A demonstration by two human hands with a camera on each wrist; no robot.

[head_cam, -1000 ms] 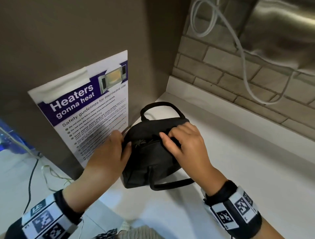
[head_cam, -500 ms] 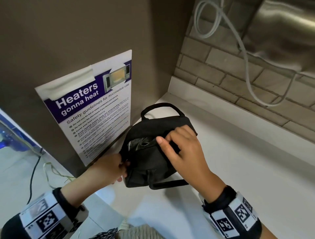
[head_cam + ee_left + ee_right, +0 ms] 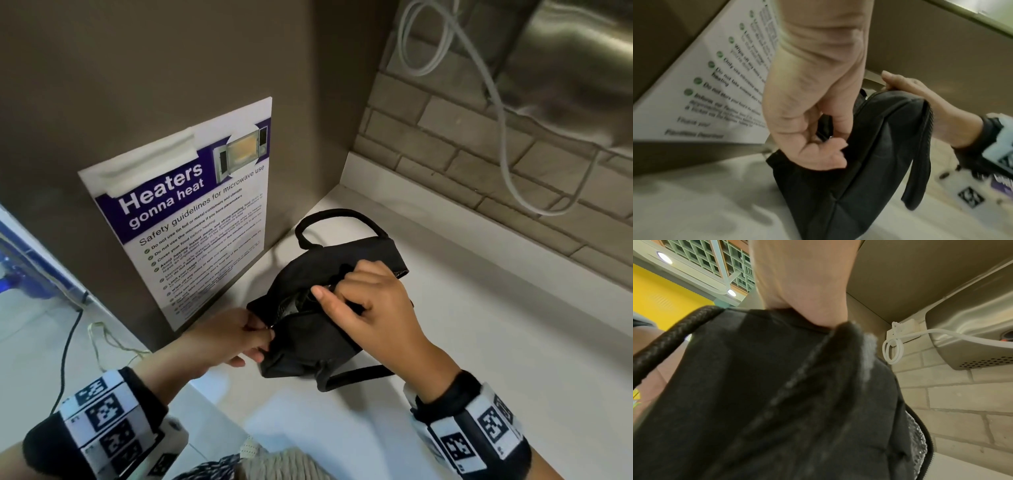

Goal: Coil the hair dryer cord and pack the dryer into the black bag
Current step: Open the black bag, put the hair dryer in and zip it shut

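The black bag (image 3: 308,339) (image 3: 869,146) (image 3: 777,394) lies on the white counter (image 3: 496,342) beside the brown cabinet side. Its zipper is partly undone and a dark inside shows through the gap. My left hand (image 3: 253,337) (image 3: 824,141) pinches the zipper pull at the bag's left end. Near the top edge of the bag my right hand (image 3: 346,294) grips the fabric by the opening. One carry handle (image 3: 339,219) arches up behind; the other strap (image 3: 359,373) lies flat in front. The hair dryer and its cord are not plainly visible.
A microwave safety poster (image 3: 191,212) is stuck on the cabinet side left of the bag. A steel wall unit (image 3: 575,68) with a looped white cable (image 3: 503,137) hangs above the brick backsplash. Past the counter's left edge, cables (image 3: 68,342) lie on the floor.
My left hand has slid down and toward me along the bag's left end with the zipper pull, and the zipper gap has widened. My right hand has kept its grip on the top.
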